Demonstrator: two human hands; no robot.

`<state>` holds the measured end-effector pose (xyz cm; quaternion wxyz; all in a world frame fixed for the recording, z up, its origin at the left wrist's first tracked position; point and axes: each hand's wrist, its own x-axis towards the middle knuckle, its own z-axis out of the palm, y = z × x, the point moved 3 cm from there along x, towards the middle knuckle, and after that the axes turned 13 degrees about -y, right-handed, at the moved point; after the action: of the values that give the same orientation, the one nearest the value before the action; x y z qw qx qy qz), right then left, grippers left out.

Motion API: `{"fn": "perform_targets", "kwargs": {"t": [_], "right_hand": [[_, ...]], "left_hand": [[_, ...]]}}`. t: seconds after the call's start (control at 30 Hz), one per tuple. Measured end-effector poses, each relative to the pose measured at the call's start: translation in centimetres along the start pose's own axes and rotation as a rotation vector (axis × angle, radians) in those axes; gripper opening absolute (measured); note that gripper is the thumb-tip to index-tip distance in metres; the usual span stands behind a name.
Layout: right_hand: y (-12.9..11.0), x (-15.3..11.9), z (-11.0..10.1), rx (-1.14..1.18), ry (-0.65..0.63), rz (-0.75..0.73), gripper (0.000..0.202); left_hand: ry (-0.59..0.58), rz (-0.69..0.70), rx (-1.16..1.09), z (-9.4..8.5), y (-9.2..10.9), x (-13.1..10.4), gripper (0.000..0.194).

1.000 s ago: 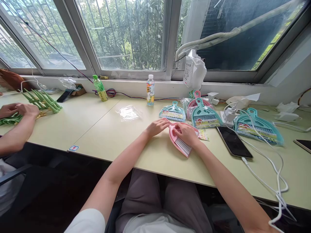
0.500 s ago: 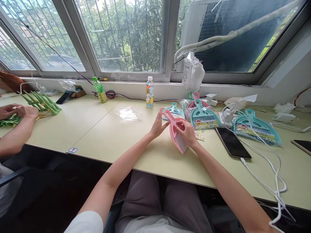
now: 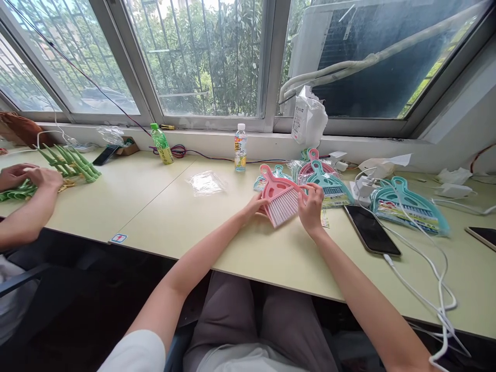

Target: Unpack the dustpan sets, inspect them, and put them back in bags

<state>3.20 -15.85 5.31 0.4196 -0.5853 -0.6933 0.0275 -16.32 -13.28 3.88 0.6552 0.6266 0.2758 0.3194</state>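
A pink hand brush with pale bristles (image 3: 282, 207) is held up over the table, its bristles facing me and its handle pointing away to the upper left. A pink dustpan seems to lie against it, though the two are hard to tell apart. My left hand (image 3: 254, 205) grips its left edge, with the fingers partly hidden behind it. At the right corner, my right hand (image 3: 311, 211) is closed on the pink edge. Just behind stand teal dustpan and brush sets in clear wrappers (image 3: 325, 181), with a pink wrapped set (image 3: 313, 166) among them.
Another wrapped teal set (image 3: 406, 204) lies to the right, beyond a phone (image 3: 372, 230) with white cables (image 3: 424, 248). Clear plastic wrapping (image 3: 207, 183), a drink bottle (image 3: 240, 147) and a green bottle (image 3: 161, 144) are on the table. A co-worker's hands (image 3: 42, 178) are at far left.
The pink brush has been turned so its bristled face shows broadly. My left hand has moved down from the handle to the left edge; my right hand has shifted to the right corner.
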Motion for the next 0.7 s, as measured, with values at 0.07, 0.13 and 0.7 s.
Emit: {"fn": "perform_targets", "kwargs": {"t": [0.07, 0.13, 0.7], "right_hand": [[1.5, 0.3, 0.7, -0.044, -0.080, 0.046, 0.043], [2.6, 0.4, 1.9, -0.121, -0.260, 0.074, 0.050], [1.3, -1.4, 3.8, -0.411, -0.916, 0.093, 0.067]], "left_hand": [[0.075, 0.028, -0.036, -1.2, 0.2, 0.0, 0.056], [0.141, 0.059, -0.059, -2.1, 0.4, 0.0, 0.053], [0.357, 0.049, -0.128, -4.0, 0.4, -0.2, 0.045]]}}
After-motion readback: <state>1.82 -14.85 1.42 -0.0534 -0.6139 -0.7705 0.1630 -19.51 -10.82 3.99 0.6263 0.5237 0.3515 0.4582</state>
